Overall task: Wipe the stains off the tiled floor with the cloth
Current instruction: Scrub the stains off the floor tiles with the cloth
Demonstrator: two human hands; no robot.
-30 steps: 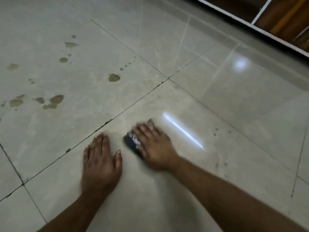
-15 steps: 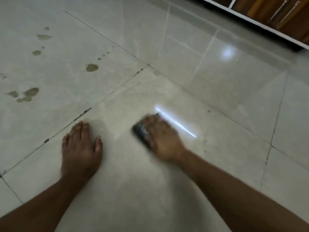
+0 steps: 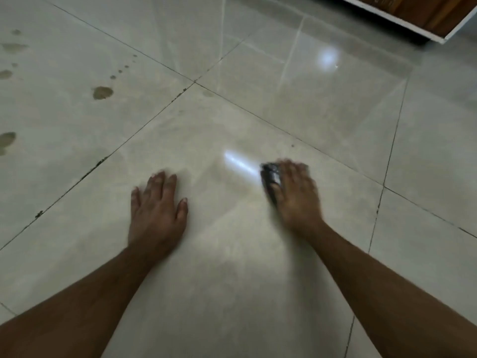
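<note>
pale glossy floor (image 3: 335,120), stains (image 3: 102,93) up at the far left. right hand (image 3: 296,195) presses the dark cloth (image 3: 269,178) flat on the near tile, fingers blurred; left hand (image 3: 156,210) lies flat, fingers straight, nearer the stains, which lie left and ahead of the cloth, across the grout line.
</note>
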